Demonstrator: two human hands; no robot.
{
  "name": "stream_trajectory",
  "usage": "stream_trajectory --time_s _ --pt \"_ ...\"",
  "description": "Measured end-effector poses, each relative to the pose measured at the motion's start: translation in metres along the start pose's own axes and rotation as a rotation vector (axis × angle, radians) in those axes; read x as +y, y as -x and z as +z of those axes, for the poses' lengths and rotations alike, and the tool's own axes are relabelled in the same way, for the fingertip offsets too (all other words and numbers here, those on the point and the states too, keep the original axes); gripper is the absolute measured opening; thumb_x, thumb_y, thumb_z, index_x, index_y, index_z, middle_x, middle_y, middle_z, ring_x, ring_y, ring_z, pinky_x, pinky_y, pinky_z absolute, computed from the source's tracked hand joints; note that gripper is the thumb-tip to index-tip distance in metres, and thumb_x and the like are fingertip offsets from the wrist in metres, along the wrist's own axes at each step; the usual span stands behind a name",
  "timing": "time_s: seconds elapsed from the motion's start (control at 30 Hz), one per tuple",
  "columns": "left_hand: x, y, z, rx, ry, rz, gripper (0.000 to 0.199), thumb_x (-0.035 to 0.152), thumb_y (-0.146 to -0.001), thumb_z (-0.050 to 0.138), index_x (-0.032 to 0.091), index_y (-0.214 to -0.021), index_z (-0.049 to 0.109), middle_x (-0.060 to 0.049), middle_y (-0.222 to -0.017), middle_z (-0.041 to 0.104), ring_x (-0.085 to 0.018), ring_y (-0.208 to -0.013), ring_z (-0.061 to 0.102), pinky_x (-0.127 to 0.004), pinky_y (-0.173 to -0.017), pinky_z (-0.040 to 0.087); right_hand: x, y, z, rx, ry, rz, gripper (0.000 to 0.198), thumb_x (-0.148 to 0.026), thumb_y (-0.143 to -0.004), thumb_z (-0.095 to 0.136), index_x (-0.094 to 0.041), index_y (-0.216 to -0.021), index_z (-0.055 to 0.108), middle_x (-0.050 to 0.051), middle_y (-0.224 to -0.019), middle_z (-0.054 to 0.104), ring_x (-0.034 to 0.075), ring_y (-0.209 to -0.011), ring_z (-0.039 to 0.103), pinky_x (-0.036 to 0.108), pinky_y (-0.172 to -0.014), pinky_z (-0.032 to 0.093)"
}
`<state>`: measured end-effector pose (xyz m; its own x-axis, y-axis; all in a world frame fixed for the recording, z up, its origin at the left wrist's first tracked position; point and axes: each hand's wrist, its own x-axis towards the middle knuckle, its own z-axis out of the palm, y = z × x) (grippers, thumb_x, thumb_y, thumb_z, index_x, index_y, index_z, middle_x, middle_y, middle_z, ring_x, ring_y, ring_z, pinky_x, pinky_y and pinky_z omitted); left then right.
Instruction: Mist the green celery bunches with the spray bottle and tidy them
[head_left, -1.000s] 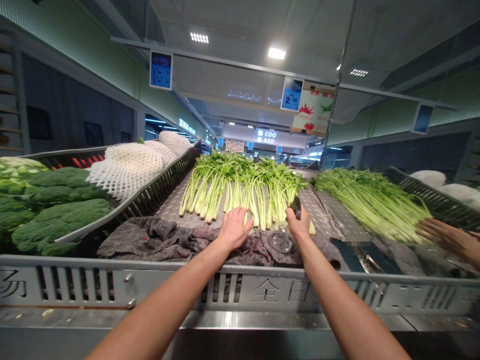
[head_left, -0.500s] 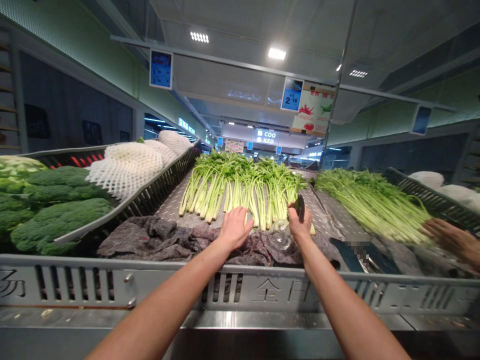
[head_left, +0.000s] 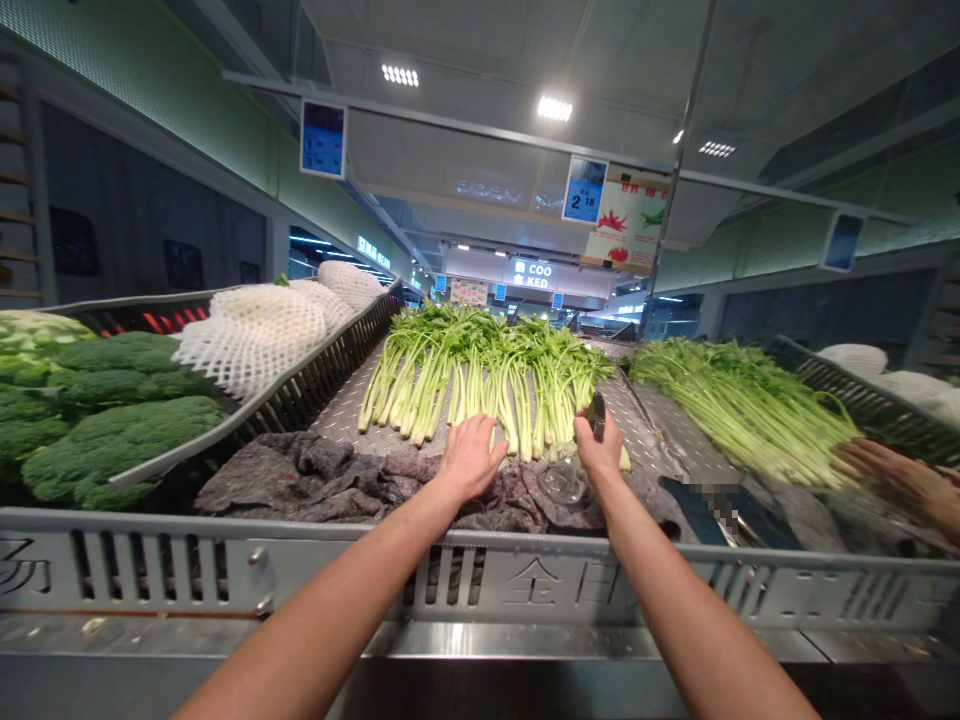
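My right hand (head_left: pixel 600 447) is closed around a spray bottle with a dark trigger head (head_left: pixel 598 416). The bottle's clear, rounded body (head_left: pixel 562 480) shows just left of my wrist, above a crumpled grey cloth. My left hand (head_left: pixel 472 458) lies palm down with its fingers stretched forward over the cut ends of the celery (head_left: pixel 480 390). It appears to touch the stalks, though its fingertips are partly hidden. Bunches of celery lie side by side on the textured metal shelf, leaves pointing away from me.
The grey cloth (head_left: pixel 285 475) runs behind a slotted grey front rail (head_left: pixel 330 560). To the left, a black crate wall (head_left: pixel 300 400) borders broccoli (head_left: pixel 127 450) and produce in white foam nets (head_left: pixel 255 325). A mirror (head_left: pixel 780 300) on the right reflects the celery and a hand.
The dark trigger head has turned slightly in my right hand, and the clear bottle body has shifted a little. My left hand stays in place.
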<state>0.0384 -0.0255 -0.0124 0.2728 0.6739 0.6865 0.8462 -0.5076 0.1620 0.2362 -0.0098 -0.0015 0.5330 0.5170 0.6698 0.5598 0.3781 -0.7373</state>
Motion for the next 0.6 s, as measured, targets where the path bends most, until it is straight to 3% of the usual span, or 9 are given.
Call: stream_trajectory --time_s 0.3,0.6 --pt "0.0005 0.0001 0.0009 -0.008 -0.007 0.001 0.036 0.035 -0.081 0.037 0.014 -0.109 0.046 -0.01 -0.117 0.048 -0.023 -0.109 0.043 -0.038 -0.092 0.034 -0.0045 0.0023 -0.0023 -0.082 0.023 0.027 0.032 -0.037 -0.06 0.046 -0.017 -0.081 0.06 0.002 -0.062 0.057 0.018 -0.06 0.053 0.027 -0.058 0.039" --pt "0.0014 0.0006 -0.0007 -0.018 -0.013 -0.004 0.036 0.035 -0.081 0.036 0.015 -0.11 0.046 -0.01 -0.119 0.047 -0.022 -0.11 0.042 -0.038 -0.093 0.033 -0.0042 0.0023 -0.0024 -0.022 0.073 0.031 0.038 -0.04 -0.06 0.044 -0.016 -0.085 0.061 0.004 -0.067 0.059 0.02 -0.066 0.054 0.028 -0.06 0.039"
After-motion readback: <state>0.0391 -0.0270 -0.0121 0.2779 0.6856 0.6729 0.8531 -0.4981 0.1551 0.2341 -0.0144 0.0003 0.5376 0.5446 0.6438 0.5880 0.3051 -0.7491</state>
